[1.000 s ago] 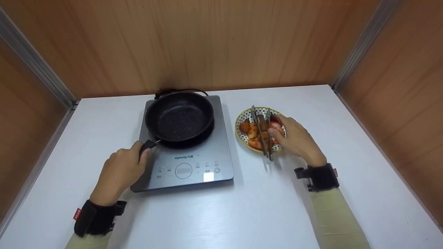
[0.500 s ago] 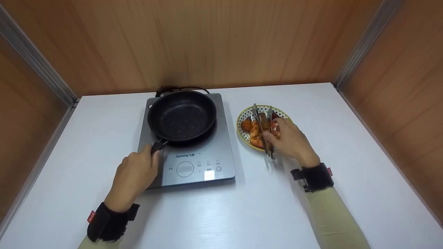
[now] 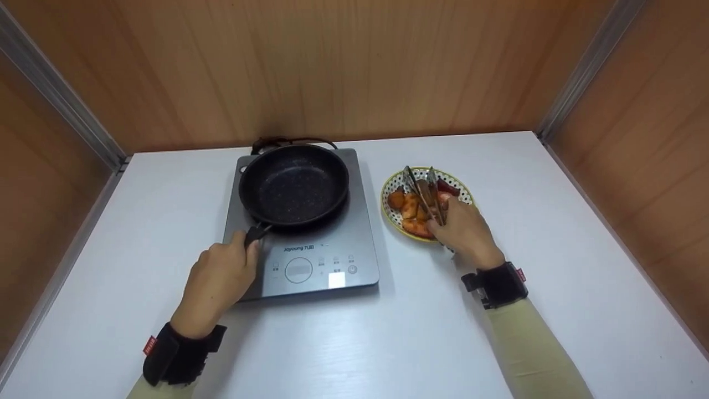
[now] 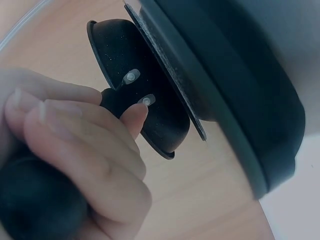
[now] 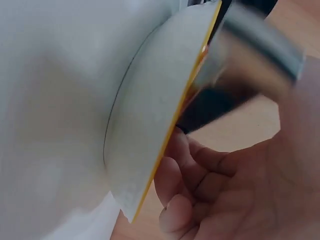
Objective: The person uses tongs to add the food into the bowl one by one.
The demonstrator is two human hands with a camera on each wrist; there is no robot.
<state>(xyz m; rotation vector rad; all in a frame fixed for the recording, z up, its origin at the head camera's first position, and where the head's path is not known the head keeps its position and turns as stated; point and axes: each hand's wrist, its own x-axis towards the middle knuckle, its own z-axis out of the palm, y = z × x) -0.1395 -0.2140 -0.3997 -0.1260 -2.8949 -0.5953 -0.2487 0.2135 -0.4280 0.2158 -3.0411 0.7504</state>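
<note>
My left hand (image 3: 219,280) grips the black handle (image 3: 256,233) of a dark frying pan (image 3: 293,185). In the left wrist view, curled fingers (image 4: 95,145) wrap the handle below the pan's side (image 4: 135,80). Metal tongs (image 3: 419,194) lie over food in a dotted, yellow-rimmed bowl (image 3: 392,220), and my right hand (image 3: 468,235) grips them near their lower end. Their tips spread apart toward the far rim. The food includes orange-brown pieces (image 3: 410,205) and reddish ones. In the right wrist view, the tongs (image 5: 260,50) are blurred, beside the bowl's outer wall (image 5: 150,120).
Under the pan is a grey induction cooker (image 3: 360,244) with a touch panel, its black cable (image 3: 310,139) running behind. The white table (image 3: 332,343) meets wooden panels (image 3: 332,66) at the back and sides.
The right hand has moved left from beside the tongs to close round them, and the tongs have tilted. The left hand has swung slightly right with the pan handle.
</note>
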